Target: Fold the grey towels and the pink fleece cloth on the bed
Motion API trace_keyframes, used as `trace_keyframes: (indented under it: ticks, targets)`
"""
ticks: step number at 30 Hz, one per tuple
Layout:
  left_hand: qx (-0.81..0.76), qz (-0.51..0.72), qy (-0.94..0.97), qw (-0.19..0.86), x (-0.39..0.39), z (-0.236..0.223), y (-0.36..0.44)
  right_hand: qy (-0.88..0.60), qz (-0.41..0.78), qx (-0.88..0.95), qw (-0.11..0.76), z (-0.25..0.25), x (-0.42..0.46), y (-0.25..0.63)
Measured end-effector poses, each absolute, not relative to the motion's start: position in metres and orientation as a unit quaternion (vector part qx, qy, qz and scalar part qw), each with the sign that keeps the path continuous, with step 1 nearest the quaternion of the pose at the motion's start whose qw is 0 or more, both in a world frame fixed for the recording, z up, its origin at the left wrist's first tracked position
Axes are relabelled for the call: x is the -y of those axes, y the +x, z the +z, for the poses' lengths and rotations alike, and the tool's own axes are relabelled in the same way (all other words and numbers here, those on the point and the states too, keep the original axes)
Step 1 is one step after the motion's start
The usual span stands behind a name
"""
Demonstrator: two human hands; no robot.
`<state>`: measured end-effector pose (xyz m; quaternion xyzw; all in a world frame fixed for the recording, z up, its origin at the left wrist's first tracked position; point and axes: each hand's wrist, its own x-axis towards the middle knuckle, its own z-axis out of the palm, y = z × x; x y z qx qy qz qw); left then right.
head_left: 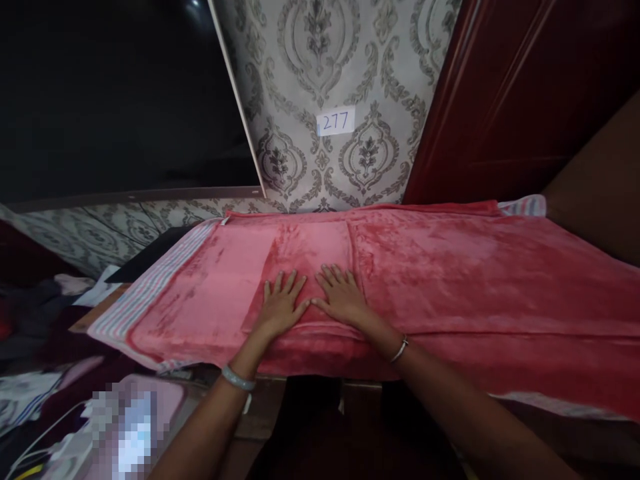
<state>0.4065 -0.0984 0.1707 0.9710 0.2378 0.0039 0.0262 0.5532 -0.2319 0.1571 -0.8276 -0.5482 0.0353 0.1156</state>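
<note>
A plush pinkish-red blanket [450, 280] with a striped border lies spread over a table. Near its middle sits a folded section [315, 250] of the same plush cloth. My left hand [280, 307] rests flat on the left part of this fold, fingers spread. Beside it my right hand [343, 297] presses flat near the fold's right edge, its fingers slightly apart. The two thumbs almost touch. Neither hand grips the cloth. The blanket's striped edge [155, 283] shows at the left end, and its front side hangs over the table's front edge.
A large dark television [125, 100] is on the wall at upper left. A paper marked 277 [335, 121] is stuck to the patterned wallpaper [320, 40]. A dark red door or panel [500, 100] stands at right. Clothes [30, 333] and a pink item [167, 400] lie at lower left.
</note>
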Motion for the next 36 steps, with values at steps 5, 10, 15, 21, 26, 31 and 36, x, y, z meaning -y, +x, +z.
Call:
trace_keyframes:
  ticks: [5,10,15,21,26,31,36]
  targets:
    - [-0.234,0.001,0.972,0.026,0.095,0.168,0.41,-0.827,0.046,0.549,0.115,0.159,0.244,0.562]
    - [-0.237,0.008,0.971,0.025,0.092,0.167,0.41,-0.836,0.073,0.533,0.109,0.161,0.263,0.569]
    - [-0.239,0.002,0.971,0.027,0.095,0.171,0.41,-0.84,0.103,0.521,0.111,0.162,0.276,0.573]
    - [-0.247,-0.01,0.969,0.029,0.096,0.176,0.411,-0.831,0.097,0.527,0.146,0.155,0.293,0.574]
    - [-0.251,-0.016,0.967,0.023,0.096,0.178,0.411,-0.819,0.096,0.532,0.194,0.153,0.317,0.575]
    - [-0.25,-0.004,0.968,0.021,0.089,0.179,0.409,-0.815,0.013,0.516,0.261,0.148,0.346,0.607]
    - [-0.222,0.082,0.97,0.058,0.078,0.191,0.433,-0.889,-0.044,0.401,0.217,0.135,0.391,0.667]
